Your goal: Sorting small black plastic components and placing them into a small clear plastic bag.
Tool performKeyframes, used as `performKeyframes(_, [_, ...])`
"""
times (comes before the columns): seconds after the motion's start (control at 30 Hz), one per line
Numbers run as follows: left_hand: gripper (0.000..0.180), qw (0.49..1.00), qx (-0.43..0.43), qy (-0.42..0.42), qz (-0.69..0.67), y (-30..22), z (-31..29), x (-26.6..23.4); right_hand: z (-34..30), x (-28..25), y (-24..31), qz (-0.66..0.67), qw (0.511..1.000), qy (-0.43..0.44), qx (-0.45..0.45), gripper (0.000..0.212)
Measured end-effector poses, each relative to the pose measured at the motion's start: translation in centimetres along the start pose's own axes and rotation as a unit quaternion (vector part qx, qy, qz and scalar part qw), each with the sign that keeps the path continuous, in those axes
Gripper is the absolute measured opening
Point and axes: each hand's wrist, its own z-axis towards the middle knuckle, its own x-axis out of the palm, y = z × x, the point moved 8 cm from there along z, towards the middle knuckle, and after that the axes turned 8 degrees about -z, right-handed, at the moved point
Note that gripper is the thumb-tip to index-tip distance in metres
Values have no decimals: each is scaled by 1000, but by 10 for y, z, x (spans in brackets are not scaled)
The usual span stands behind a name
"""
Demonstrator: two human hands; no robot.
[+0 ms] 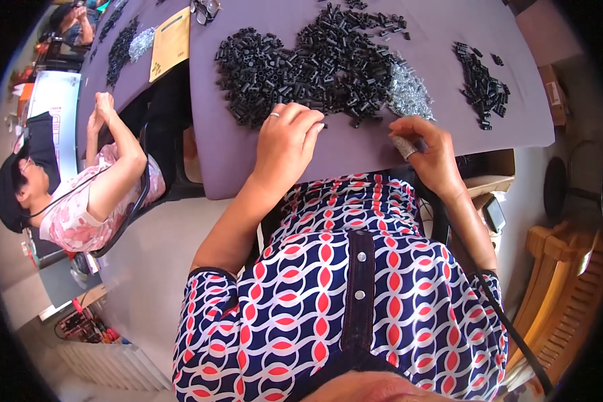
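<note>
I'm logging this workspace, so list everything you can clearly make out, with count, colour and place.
Table: one, purple-grey, in front
Big pile: one, black, middle of table
Silver pile: one, silver, big pile's right edge
Small pile: one, black, table's right
Glasses: one pair, dark, table's far left
Flat sheet: one, yellow, left table
Co-worker: one, pink-and-white top, left
Second co-worker: one, colours unclear, far upper left
Slatted wooden furniture: one, orange-brown, lower right
Patterned top: one, navy, white and red, on the wearer
Left hand: one, silver ring, beside big pile
Right hand: one, grey finger cover, near silver pile
</note>
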Motion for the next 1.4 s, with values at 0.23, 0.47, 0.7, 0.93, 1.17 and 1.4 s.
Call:
performKeyframes(0.23, [12,999,8,27,-16,-18,7,17,2,-7,-2,2,1000,2,20,39])
performKeyframes(0.47, [17,997,58,41,-36,-44,23,39,4,-19,3,-31,999,-39,-23,42])
performKeyframes(0.7, [16,992,116,52,0,-51,45,65,5,-21,6,-44,997,-46,-34,41])
performKeyframes(0.93, [15,986,127,95,42,-46,47,82,2,-21,5,-30,997,-60,-36,42])
performKeyframes(1.17, [14,877,-201,70,-430,-30,25,52,-4,-23,22,25,998,-40,-52,44])
performKeyframes(1.4, [18,659,-366,80,-652,-12,-10,55,-2,-7,55,52,996,9,-72,39])
